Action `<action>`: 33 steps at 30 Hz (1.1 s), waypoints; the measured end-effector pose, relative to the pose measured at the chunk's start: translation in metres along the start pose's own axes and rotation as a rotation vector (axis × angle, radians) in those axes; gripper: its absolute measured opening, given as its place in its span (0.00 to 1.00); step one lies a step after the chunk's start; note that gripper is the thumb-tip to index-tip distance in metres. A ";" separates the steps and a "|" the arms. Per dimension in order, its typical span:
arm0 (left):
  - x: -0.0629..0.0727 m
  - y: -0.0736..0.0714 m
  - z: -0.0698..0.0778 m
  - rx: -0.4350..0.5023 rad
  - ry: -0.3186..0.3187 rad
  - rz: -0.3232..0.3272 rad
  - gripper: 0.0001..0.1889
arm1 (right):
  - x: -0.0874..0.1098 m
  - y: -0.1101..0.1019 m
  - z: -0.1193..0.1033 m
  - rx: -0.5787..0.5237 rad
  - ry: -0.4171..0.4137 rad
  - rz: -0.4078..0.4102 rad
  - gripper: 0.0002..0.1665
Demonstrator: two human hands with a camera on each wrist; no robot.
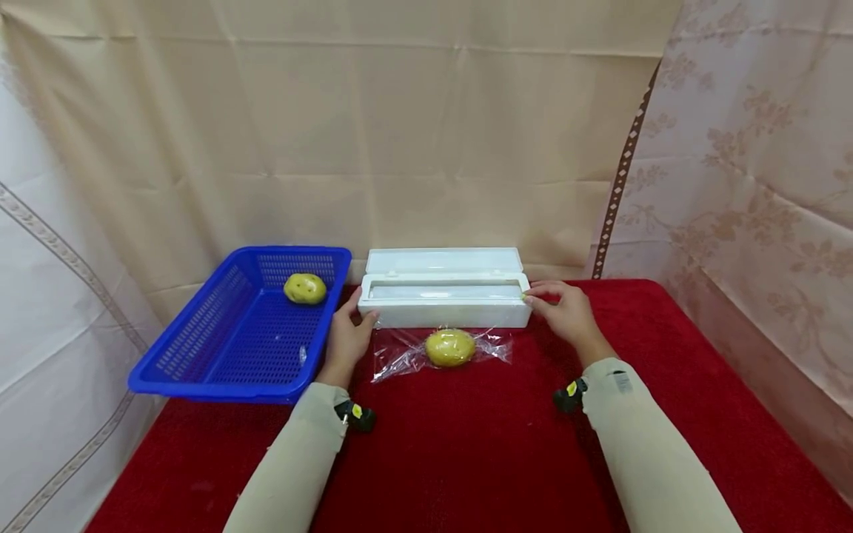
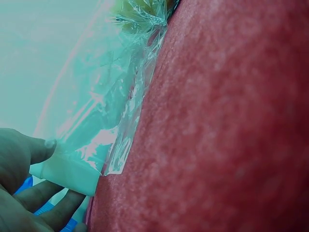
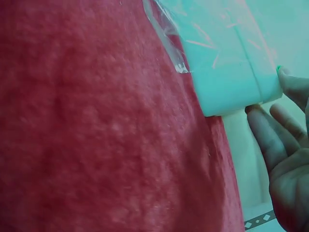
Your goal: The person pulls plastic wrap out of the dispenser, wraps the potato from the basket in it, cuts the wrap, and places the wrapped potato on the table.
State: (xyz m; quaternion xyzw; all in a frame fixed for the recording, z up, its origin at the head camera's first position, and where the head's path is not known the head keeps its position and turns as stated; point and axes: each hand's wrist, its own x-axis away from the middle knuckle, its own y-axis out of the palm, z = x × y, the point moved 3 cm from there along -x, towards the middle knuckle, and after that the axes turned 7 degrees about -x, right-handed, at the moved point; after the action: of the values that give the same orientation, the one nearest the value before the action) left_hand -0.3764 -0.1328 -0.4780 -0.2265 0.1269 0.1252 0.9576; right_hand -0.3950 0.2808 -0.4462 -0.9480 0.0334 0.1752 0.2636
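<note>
A long white cling film dispenser box (image 1: 443, 314) stands on the table, its lid (image 1: 445, 260) raised at the back. My left hand (image 1: 349, 339) holds the box's left end, thumb on the front and fingers round the end. At the right end, my right hand (image 1: 563, 314) pinches the upper front edge, thumb beside a small green piece (image 3: 278, 69). In front of the box lies a yellow potato (image 1: 450, 348) in clear cling film (image 1: 400, 355). The film spreads to both sides of it and, in the left wrist view, overlaps the box's front.
To the left stands a blue plastic basket (image 1: 216, 389), with another potato (image 1: 305, 289) at its back right and a small clear scrap (image 1: 303, 355) by its right wall. Red cloth (image 1: 466, 451) covers the table. A beige curtain (image 1: 413, 148) hangs close behind.
</note>
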 end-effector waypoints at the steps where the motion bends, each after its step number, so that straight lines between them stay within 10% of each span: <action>1: 0.000 0.000 -0.001 0.001 -0.002 0.001 0.34 | 0.001 0.001 0.000 -0.013 0.003 0.002 0.14; 8: -0.001 0.001 -0.003 0.001 0.005 -0.004 0.34 | 0.005 0.014 -0.012 0.176 -0.146 -0.037 0.28; 16: 0.000 0.002 0.002 -0.161 0.087 0.031 0.35 | 0.005 0.022 -0.023 0.222 -0.328 0.017 0.11; 21: 0.002 0.001 0.010 -0.225 0.204 0.118 0.30 | 0.006 0.023 -0.028 0.210 -0.349 0.043 0.08; 33: 0.008 0.003 0.018 -0.271 0.258 0.135 0.06 | 0.016 0.016 -0.029 0.246 -0.352 0.066 0.07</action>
State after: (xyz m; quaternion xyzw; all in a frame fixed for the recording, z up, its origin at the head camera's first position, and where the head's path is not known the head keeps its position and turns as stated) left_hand -0.3669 -0.1207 -0.4660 -0.3584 0.2455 0.1749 0.8836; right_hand -0.3731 0.2523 -0.4364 -0.8619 0.0387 0.3412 0.3731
